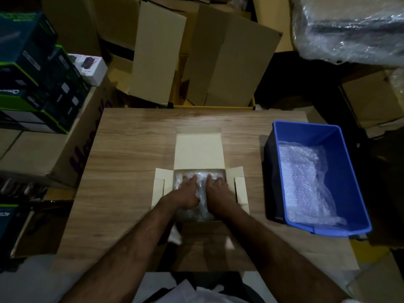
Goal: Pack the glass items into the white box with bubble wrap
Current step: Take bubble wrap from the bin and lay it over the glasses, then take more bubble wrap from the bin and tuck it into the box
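Both hands, left hand [188, 194] and right hand [218, 193], press flat, fingers straight, on bubble wrap [200, 212] inside the white box [199, 149].

- A wooden table [131, 154] with a pale grain finish fills the centre of the frame, its far edge running across the middle and its near edge reaching the bottom.
- A white box [200, 152] sits open at the table's centre, its lid flap laid flat toward the top of the frame and its side flaps spread to left and right.
- A blue bin [349, 171] stands on the table at the right of the frame, well apart from the white box, with its near corner close to the table's right edge.
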### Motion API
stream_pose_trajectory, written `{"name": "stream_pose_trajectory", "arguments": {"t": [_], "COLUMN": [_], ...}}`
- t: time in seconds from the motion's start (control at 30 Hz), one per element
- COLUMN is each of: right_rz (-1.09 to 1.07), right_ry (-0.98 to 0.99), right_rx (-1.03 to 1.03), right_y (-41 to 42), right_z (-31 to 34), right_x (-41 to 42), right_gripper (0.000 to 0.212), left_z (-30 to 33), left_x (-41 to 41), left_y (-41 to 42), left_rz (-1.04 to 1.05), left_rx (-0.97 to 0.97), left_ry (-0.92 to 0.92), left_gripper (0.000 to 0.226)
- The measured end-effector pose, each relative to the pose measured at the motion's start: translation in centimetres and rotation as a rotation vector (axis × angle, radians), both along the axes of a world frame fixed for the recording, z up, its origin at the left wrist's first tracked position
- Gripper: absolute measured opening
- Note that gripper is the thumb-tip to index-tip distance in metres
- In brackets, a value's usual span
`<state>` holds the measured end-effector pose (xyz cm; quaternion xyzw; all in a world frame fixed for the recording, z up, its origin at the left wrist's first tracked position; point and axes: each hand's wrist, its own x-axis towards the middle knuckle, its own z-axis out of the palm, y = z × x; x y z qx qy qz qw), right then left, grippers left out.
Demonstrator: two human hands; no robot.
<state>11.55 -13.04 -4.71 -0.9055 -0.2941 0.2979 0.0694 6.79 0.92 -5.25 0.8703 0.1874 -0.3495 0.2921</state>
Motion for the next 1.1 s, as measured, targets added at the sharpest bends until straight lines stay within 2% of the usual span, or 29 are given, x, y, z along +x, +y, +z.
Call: {"name": "stream_pose_trajectory", "arguments": {"t": [0.13,0.23,0.37,0.47,0.57,0.67,0.8,0.87,0.93,1.03,1.1], "right_rz": [0.009,-0.002,-0.002,-0.034,-0.097,-0.198,-0.318,-0.355,-0.354,-0.211,-0.135], "right_ry": [-0.029,-0.148,-0.337,-0.393,-0.448,-0.482,-0.484,-0.391,-0.208,0.037,0.168], "right_rx": [0.017,0.134,0.288,0.38,0.433,0.461,0.529,0.491,0.38,0.129,0.011], "right_y": [-0.3,-1.6,-5.1,-8.1,-11.5,-15.4,-22.2,-25.8,-28.7,-30.8,-30.6], "right_z": [0.8,1.9,3.5,4.8,6.3,7.0,6.4,5.8,5.2,4.1,3.3], "right_x": [-0.2,-0.3,0.0,1.0,2.0,3.0,5.0,6.3,7.8,10.3,11.7], "right_gripper": [0.084,0.077,0.083,0.084,0.074,0.067,0.062,0.067,0.08,0.094,0.09], "left_z": [0.2,1.3,3.0,3.8,5.2,5.6,6.6,6.8,6.1,4.2,3.4], "left_x": [-1.2,-2.9,-3.6,-2.8,-1.1,1.1,4.2,5.8,7.8,10.2,11.0], "left_y": [-0.5,-1.3,-2.7,-4.3,-7.3,-10.8,-16.0,-18.5,-20.3,-21.9,-22.5], "left_rz": [0.061,0.083,-0.008,-0.11,-0.205,-0.297,-0.285,-0.298,-0.299,-0.332,-0.355], "left_rx": [0.04,0.151,0.235,0.32,0.422,0.398,0.215,0.179,0.172,0.215,0.262], "left_ry": [-0.101,-0.386,-0.638,-0.791,-0.848,-0.835,-1.065,-1.092,-1.022,-0.854,-0.784], "left_gripper": [0.088,0.073,0.066,0.067,0.063,0.059,0.051,0.052,0.056,0.061,0.062]}}
